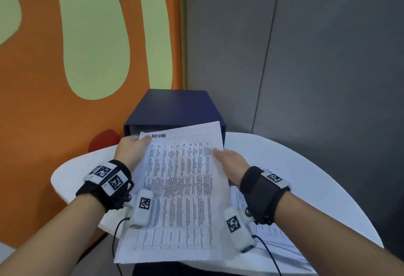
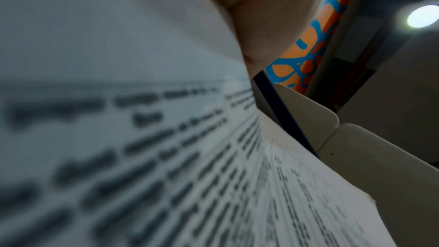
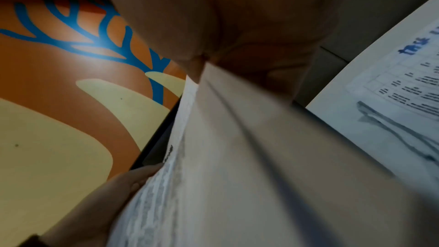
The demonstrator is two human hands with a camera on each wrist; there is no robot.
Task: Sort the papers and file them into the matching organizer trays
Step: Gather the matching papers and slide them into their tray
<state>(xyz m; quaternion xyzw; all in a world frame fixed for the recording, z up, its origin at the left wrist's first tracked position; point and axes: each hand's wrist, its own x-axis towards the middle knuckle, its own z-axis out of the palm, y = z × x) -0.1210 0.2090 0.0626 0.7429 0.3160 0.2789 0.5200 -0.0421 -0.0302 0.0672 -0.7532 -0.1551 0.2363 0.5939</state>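
Observation:
A printed sheet with a table and "ADMIN" handwritten at its top (image 1: 179, 188) is held above the white table, its far edge at the open front of the dark blue organizer box (image 1: 175, 109). My left hand (image 1: 133, 149) pinches the sheet's top left corner, thumb on top. On the opposite edge, my right hand (image 1: 227, 162) grips the sheet, thumb over the print. In the left wrist view the sheet (image 2: 142, 157) fills the picture, blurred. The right wrist view shows the underside of the held paper (image 3: 249, 157) and my left hand (image 3: 106, 194).
More printed papers (image 1: 269, 232) lie on the round white table (image 1: 306, 166) under my right wrist; one shows blue handwriting (image 3: 413, 48). An orange and green wall (image 1: 65, 57) is at the left, a grey panel (image 1: 306, 57) behind the organizer.

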